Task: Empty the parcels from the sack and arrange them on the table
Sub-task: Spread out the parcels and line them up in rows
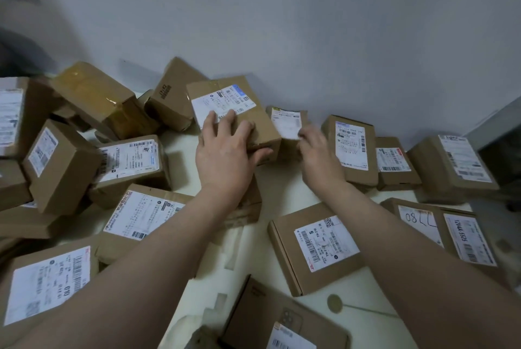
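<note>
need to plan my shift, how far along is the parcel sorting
Done: a row of boxes lies labels-up on the right. In hand: the left hand rests on a box, and the right hand grips a small box. Left: the jumbled pile at left.

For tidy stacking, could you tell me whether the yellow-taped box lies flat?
Tipped: the yellow-taped box sits slanted on other parcels.
</note>
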The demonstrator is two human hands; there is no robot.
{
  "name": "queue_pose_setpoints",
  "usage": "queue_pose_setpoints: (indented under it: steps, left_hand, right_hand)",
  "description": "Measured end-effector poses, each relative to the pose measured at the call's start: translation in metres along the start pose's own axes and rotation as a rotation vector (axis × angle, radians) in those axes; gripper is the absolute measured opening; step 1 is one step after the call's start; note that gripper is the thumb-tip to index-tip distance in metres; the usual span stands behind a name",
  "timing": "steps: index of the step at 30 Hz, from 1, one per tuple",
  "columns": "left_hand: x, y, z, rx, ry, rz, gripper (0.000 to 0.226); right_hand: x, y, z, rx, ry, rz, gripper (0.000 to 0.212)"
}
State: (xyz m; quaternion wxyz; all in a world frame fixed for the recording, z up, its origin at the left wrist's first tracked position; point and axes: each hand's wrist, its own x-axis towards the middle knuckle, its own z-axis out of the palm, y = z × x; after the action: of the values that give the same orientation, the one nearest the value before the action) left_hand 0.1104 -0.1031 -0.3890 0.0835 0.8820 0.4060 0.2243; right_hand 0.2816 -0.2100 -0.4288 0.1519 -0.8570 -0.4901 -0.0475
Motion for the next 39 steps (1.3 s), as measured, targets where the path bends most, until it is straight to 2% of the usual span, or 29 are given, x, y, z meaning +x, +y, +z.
queue_pose_setpoints:
  steps: [2, 4, 8, 10, 11, 13, 15, 17, 20, 25, 29, 30, 35, 37, 39]
  left_hand:
    - [-0.002, 0.002, -0.002, 0.013, -0.018, 0.007, 0.057]
    - [-0.005, 0.003, -0.004, 0.021, -0.033, 0.013, 0.056]
    - [-0.012, 0.003, -0.012, 0.017, -0.056, 0.021, 0.053]
    - [-0.017, 0.006, -0.017, 0.019, -0.075, 0.037, 0.053]
    - [-0.021, 0.008, -0.02, 0.022, -0.091, 0.047, 0.053]
    - [-0.03, 0.014, -0.025, 0.044, -0.117, 0.077, 0.053]
    - [-0.04, 0.019, -0.03, 0.068, -0.121, 0.09, 0.053]
    - [-0.05, 0.022, -0.033, 0.061, -0.103, 0.095, 0.052]
    - [-0.066, 0.023, -0.035, 0.029, -0.074, 0.115, 0.056]
    - [-0.083, 0.028, -0.037, -0.016, -0.086, 0.095, 0.06]
    - [-0.092, 0.036, -0.041, -0.019, -0.104, 0.165, 0.054]
    - [-0.094, 0.037, -0.041, -0.015, -0.112, 0.187, 0.054]
    - [-0.107, 0.041, -0.04, -0.022, -0.108, 0.329, 0.048]
    - [-0.113, 0.047, -0.037, -0.018, -0.106, 0.392, 0.046]
    - [-0.117, 0.055, -0.033, -0.027, -0.091, 0.455, 0.041]
  right_hand:
    - [-0.014, 0.002, 0.009, -0.093, -0.113, -0.05, 0.033]
    - [-0.024, -0.002, 0.009, -0.061, -0.17, -0.011, 0.038]
    - [-0.04, -0.008, -0.005, 0.028, -0.071, -0.011, 0.033]
    - [-0.053, -0.006, -0.02, 0.08, -0.112, -0.002, 0.04]
    - [-0.06, -0.004, -0.028, 0.13, -0.188, -0.001, 0.049]
    - [-0.079, 0.0, -0.045, 0.22, -0.488, 0.024, 0.085]
    - [-0.101, 0.001, -0.056, 0.073, -0.804, -0.007, 0.123]
    - [-0.122, -0.002, -0.058, -0.149, -0.929, -0.062, 0.139]
    - [-0.133, -0.015, -0.065, -0.209, -0.929, 0.004, 0.14]
    - [-0.143, -0.031, -0.065, -0.111, -0.8, 0.315, 0.13]
    - [-0.159, -0.025, -0.058, -0.293, -0.858, 0.226, 0.135]
    - [-0.162, -0.022, -0.057, -0.305, -0.832, 0.266, 0.133]
    - [-0.16, -0.023, -0.056, -0.133, -0.564, 0.843, 0.108]
    - [-0.157, -0.024, -0.057, -0.115, -0.532, 0.87, 0.102]
    - [-0.156, -0.024, -0.058, -0.111, -0.574, 0.795, 0.102]
